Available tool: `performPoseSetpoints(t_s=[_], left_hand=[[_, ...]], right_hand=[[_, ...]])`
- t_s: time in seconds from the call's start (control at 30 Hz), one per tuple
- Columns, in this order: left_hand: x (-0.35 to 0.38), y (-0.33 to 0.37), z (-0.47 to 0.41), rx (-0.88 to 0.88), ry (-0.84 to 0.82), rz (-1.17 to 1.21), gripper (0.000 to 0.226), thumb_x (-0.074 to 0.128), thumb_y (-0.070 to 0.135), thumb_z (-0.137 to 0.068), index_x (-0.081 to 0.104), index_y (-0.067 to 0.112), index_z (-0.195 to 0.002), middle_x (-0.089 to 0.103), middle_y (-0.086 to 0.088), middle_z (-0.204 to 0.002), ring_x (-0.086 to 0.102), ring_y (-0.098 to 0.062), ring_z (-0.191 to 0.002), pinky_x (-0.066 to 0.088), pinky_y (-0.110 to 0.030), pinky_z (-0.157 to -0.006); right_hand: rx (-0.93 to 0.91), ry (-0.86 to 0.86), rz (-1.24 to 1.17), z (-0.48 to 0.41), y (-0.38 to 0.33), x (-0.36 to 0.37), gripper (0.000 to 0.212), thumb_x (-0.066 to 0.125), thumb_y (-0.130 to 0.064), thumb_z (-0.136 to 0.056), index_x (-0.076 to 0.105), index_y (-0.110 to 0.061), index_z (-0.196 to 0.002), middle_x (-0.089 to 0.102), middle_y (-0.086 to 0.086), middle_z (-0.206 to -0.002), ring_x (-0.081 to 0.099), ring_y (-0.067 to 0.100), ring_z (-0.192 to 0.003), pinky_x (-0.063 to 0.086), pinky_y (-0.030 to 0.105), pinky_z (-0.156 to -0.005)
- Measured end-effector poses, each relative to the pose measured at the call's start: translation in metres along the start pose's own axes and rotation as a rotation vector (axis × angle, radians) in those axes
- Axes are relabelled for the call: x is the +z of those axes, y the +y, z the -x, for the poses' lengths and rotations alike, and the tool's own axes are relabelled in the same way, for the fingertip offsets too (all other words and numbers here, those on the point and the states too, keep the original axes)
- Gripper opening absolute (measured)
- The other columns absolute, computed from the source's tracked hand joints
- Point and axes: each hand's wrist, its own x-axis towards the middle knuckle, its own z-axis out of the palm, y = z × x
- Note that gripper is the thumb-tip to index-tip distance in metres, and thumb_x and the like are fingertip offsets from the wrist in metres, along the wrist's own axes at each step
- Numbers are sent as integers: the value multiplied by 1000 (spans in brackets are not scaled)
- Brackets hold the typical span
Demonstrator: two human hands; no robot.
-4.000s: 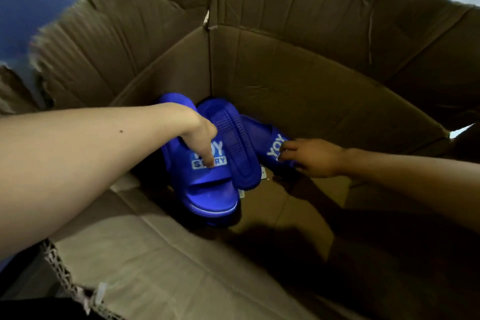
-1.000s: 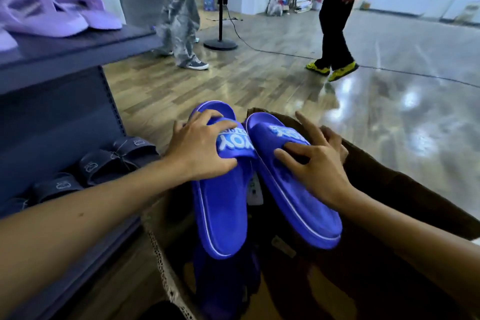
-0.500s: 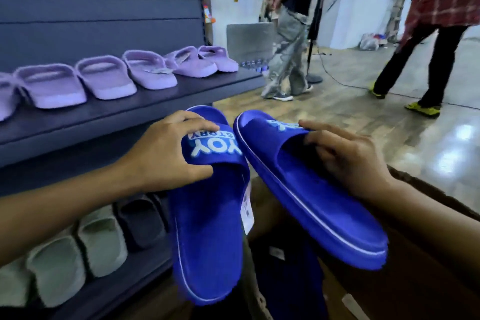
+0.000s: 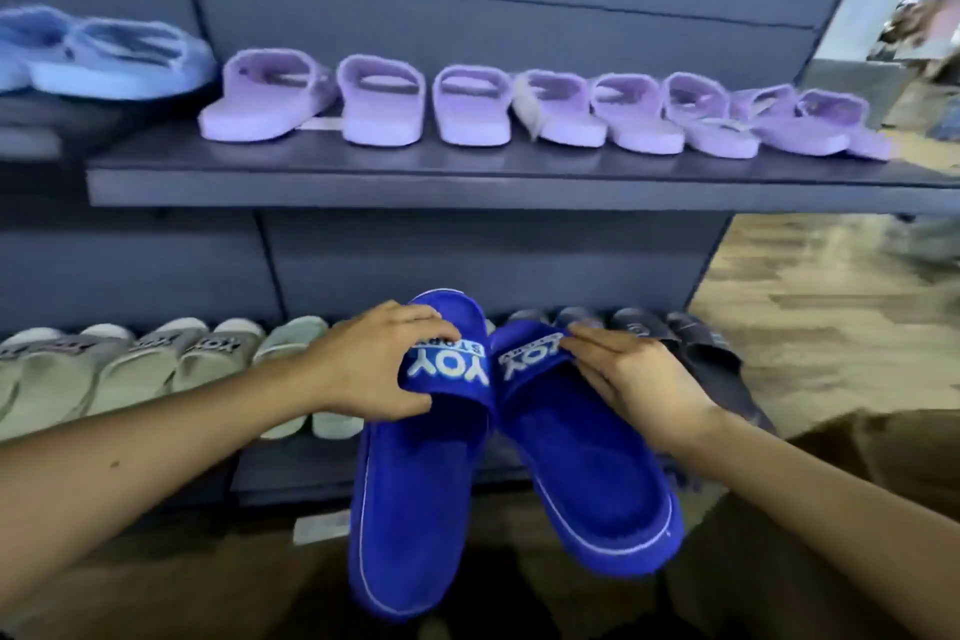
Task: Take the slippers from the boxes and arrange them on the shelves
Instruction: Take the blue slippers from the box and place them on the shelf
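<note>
I hold a pair of royal-blue slippers with white lettering on their straps, side by side in front of the shelving. My left hand (image 4: 382, 369) grips the strap of the left blue slipper (image 4: 415, 509), thumb under the strap. The strap of the right blue slipper (image 4: 587, 483) is pinched by my right hand (image 4: 636, 382). Both slippers hang heel-down toward me, toes pointing at the lower shelf (image 4: 280, 478). The brown cardboard box (image 4: 862, 463) shows at the lower right.
The upper shelf (image 4: 467, 182) carries a row of several lilac slippers (image 4: 472, 107) and light-blue ones (image 4: 119, 57) at the left. On the lower shelf stand pale grey-green slippers (image 4: 140, 369) at the left and dark grey slippers (image 4: 701, 353) at the right. Wooden floor lies at the right.
Both blue slippers came up out of the box, one in each hand. My view has turned left from the room to face the shelves, and the slippers now hang before the lower shelf.
</note>
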Motion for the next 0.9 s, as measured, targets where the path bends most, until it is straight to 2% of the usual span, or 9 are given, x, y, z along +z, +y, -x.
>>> performPoseSetpoints(t_s=[0.07, 0.17, 0.27, 0.33, 0.37, 0.47, 0.57, 0.73, 0.9], left_hand=[[7, -44, 27, -48, 1, 15, 84, 43, 55, -54, 43, 31, -135, 40, 11, -141, 40, -15, -126, 24, -17, -103], [18, -122, 61, -110, 0, -16, 79, 50, 44, -57, 44, 31, -135, 41, 11, -141, 40, -15, -127, 30, -23, -105], [28, -201, 96, -157, -6, -29, 74, 60, 41, -64, 44, 30, -135, 41, 10, -141, 39, -16, -126, 26, -20, -103], [35, -254, 124, -170, -3, -67, 68, 68, 30, -73, 44, 27, -136, 39, 8, -144, 36, -14, -129, 21, -14, -99], [37, -281, 139, -187, -7, -76, 69, 68, 30, -73, 43, 26, -137, 38, 7, -144, 35, -14, -130, 20, -13, -98], [41, -363, 188, -259, -52, -55, 76, 58, 38, -61, 45, 25, -135, 42, 3, -141, 37, -16, -130, 22, -16, -101], [36, -447, 233, -322, -120, -42, 71, 65, 29, -70, 43, 23, -137, 40, 1, -141, 34, -17, -132, 22, -20, -107], [6, -566, 289, -438, -246, -108, 74, 59, 20, -83, 21, 30, -146, 14, -2, -155, 11, -23, -142, 19, -33, -116], [12, -653, 331, -515, -252, -132, 67, 43, 15, -94, 6, 27, -149, -3, -3, -158, -8, -23, -145, 6, -34, -118]], right_hand=[[41, -95, -82, -29, -41, 31, 42, 36, -26, -85, 71, -6, -99, 73, 14, -98, 71, 33, -74, 58, 42, -58], [108, -64, -189, -78, -109, 78, 40, 40, -24, -86, 68, -8, -111, 69, 15, -110, 68, 36, -90, 55, 44, -81], [115, -11, -258, -118, -178, 128, 32, 55, -14, -75, 72, -6, -100, 74, 12, -97, 72, 28, -79, 56, 31, -69], [128, -19, -304, -146, -222, 161, 35, 51, -19, -79, 70, -7, -106, 72, 12, -103, 71, 29, -84, 56, 34, -76], [132, -15, -319, -160, -245, 176, 37, 49, -21, -81, 69, -8, -109, 71, 12, -106, 70, 31, -88, 57, 37, -79], [156, 36, -360, -205, -310, 212, 31, 53, -20, -80, 73, -11, -102, 74, 9, -97, 72, 29, -80, 59, 38, -71], [154, 48, -405, -255, -378, 230, 24, 59, -18, -80, 74, -14, -98, 75, 7, -93, 72, 27, -77, 56, 29, -67], [207, 14, -503, -339, -477, 242, 27, 55, -19, -92, 66, -19, -117, 67, 2, -119, 62, 22, -111, 40, 26, -95], [245, 70, -687, -397, -568, 286, 25, 62, -14, -87, 69, -11, -111, 68, 5, -116, 61, 20, -113, 38, 24, -100]])
